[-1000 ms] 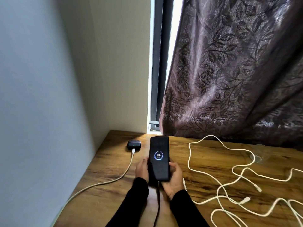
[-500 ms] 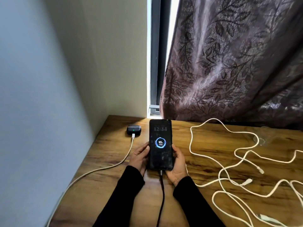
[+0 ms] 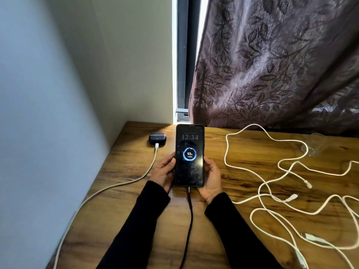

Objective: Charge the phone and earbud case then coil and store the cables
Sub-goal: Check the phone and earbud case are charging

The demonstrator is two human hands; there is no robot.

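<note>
Phone (image 3: pixel 190 155) sits between the two hands above the wooden table (image 3: pixel 252 152), screen facing up toward the camera and its top end pointing away toward the window. The left hand (image 3: pixel 164 172) holds its left edge, thumb laid along the side near the middle of the screen; the right hand (image 3: pixel 211 177) cups the right edge and lower corner, thumb against the side. Both grips lie on the lower half of the phone, so the upper half stands free of the fingers. Whether the phone's underside touches the table cannot be told. The screen shows 12:34 and a blue ring with 93 inside. A dark cable (image 3: pixel 189 220) is plugged into the phone's bottom end, between the wrists, and runs back toward the person.

To the left of the phone, near the table's far corner, a dark earbud case (image 3: pixel 157 138) lies on the table with a white cable (image 3: pixel 116 186) plugged into its near side; that cable trails off the left front edge. To the right, loose white cables (image 3: pixel 272 191) lie tangled across the table. A patterned curtain (image 3: pixel 272 65) hangs behind.
</note>
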